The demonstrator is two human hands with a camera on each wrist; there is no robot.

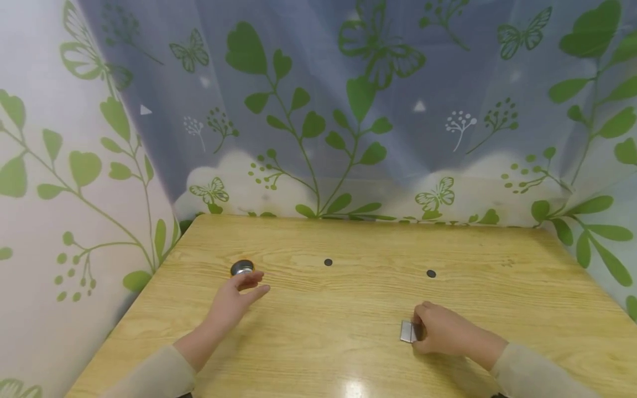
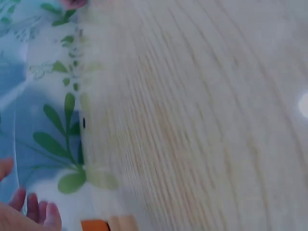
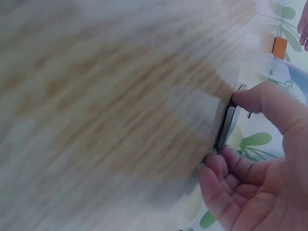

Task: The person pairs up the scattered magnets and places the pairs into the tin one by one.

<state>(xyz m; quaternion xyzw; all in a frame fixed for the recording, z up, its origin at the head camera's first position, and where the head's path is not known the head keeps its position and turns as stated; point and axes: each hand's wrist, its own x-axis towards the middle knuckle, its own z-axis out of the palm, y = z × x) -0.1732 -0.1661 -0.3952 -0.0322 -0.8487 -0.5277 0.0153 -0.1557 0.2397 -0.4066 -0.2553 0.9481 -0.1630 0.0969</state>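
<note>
My left hand (image 1: 233,301) hovers with loosely bent fingers by a round object with a black top, a silver band and an orange edge (image 1: 242,267). In the left wrist view, a gap shows between that hand (image 2: 31,214) and the object's orange side (image 2: 95,225). At the right of the table, my right hand (image 1: 443,329) pinches a small flat silver rectangular piece (image 1: 406,331) with a line across it. The right wrist view shows the piece (image 3: 226,126) edge-on, between thumb and fingers of that hand (image 3: 260,163); its far side is hidden.
Two small black discs lie apart on the wood-grain table (image 1: 323,320): one disc (image 1: 328,262) near the middle, the other disc (image 1: 431,273) beyond my right hand. A leaf-patterned curtain (image 1: 308,110) hangs behind the table's back edge and along both sides.
</note>
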